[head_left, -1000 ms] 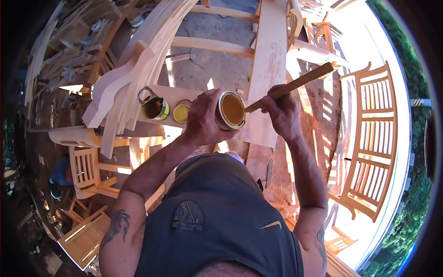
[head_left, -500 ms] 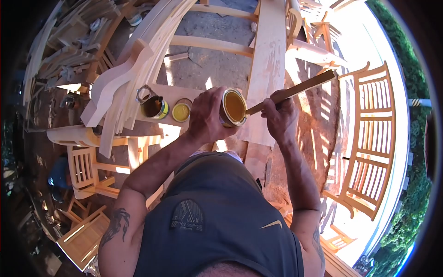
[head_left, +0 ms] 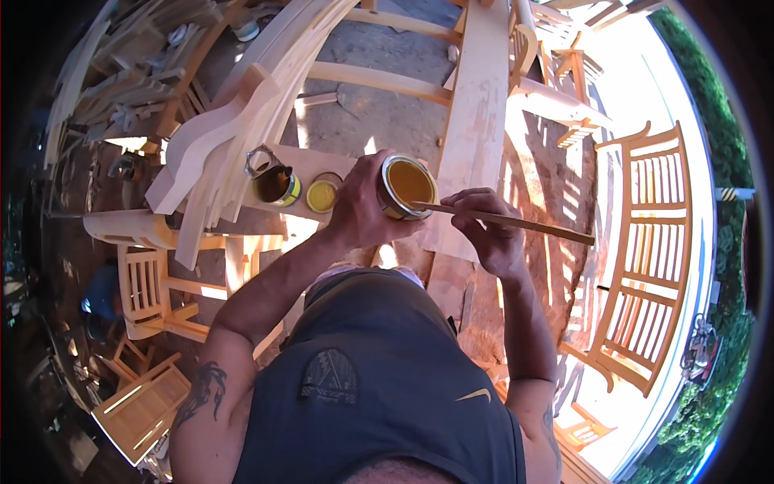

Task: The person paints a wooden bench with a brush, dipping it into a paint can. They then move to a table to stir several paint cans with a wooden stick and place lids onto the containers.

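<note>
My left hand (head_left: 363, 206) is wrapped round an open can (head_left: 408, 187) of amber-coloured liquid, its mouth tilted toward the camera. Between the fingers and thumb of my right hand (head_left: 490, 230) is a thin wooden stick (head_left: 548, 227). The stick's left tip lies at the can's mouth, over the lower rim, and its other end points right and slightly down. Left of my left hand, a round yellow lid (head_left: 322, 195) and a second open can (head_left: 274, 185) with dark contents rest on a board.
Long curved wooden pieces (head_left: 230, 121) are stacked at the left. A wide plank (head_left: 476, 105) runs away from me past the cans. A slatted wooden bench (head_left: 649, 254) stands at the right, a wooden chair (head_left: 143, 294) at the left. Sawn pieces lie at the upper left.
The stick has swung from pointing up and right to pointing slightly down and right, and my right hand has turned and lowered. The can's mouth faces the camera more.
</note>
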{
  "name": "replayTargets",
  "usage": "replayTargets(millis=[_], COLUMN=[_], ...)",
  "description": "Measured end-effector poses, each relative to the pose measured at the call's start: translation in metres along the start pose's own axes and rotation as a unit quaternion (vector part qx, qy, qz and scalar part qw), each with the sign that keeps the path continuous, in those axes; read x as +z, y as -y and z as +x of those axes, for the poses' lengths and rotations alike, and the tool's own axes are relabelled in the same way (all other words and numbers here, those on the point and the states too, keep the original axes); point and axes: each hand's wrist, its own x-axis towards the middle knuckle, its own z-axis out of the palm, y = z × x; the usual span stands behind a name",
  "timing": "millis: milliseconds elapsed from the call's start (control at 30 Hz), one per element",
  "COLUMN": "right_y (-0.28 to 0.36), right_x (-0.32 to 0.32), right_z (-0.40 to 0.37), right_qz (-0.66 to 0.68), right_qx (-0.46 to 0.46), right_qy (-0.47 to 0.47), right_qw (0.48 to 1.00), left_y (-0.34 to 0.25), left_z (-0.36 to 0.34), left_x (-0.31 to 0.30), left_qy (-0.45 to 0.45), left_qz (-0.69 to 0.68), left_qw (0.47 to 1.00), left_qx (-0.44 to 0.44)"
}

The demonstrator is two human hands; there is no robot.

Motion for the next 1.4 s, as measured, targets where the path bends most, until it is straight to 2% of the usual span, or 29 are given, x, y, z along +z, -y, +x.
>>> replayTargets(millis=[200, 233, 367, 400, 467, 567, 700, 1033, 1400], right_y=[0.025, 0.025, 0.025, 0.032, 0.025, 0.019, 0.021, 0.022, 0.028], right_x=[-0.021, -0.022, -0.036, -0.042, -0.05, -0.055, -0.057, -0.048, -0.046], right_z=[-0.004, -0.009, -0.01, -0.005, 0.002, 0.012, 0.03, 0.047, 0.055], right_qz=[0.012, 0.057, 0.118, 0.119, 0.104, 0.011, -0.07, -0.172, -0.194], right_qx=[0.038, 0.059, 0.012, 0.024, 0.038, 0.073, 0.028, -0.059, -0.105], right_qy=[0.008, -0.007, -0.051, -0.061, -0.07, -0.058, -0.018, 0.045, 0.07], right_qw=[0.999, 0.997, 0.992, 0.991, 0.991, 0.996, 0.997, 0.982, 0.973], left_y=[0.002, 0.004, 0.007, 0.007, 0.009, 0.003, -0.001, -0.002, -0.005], left_z=[0.001, 0.0, 0.0, 0.0, 0.001, -0.001, -0.003, 0.0, 0.001], left_x=[0.0, 0.001, -0.004, -0.006, -0.008, -0.012, -0.011, -0.013, -0.01], left_qy=[0.002, -0.002, -0.003, 0.004, 0.02, 0.058, 0.075, 0.08, 0.063], left_qz=[-0.011, -0.012, -0.022, -0.041, -0.079, -0.102, -0.087, -0.056, -0.039], left_qw=[1.0, 1.0, 1.0, 0.999, 0.995, 0.991, 0.992, 0.993, 0.994], left_qx=[-0.004, -0.004, 0.019, 0.033, 0.062, 0.059, 0.054, 0.074, 0.08])
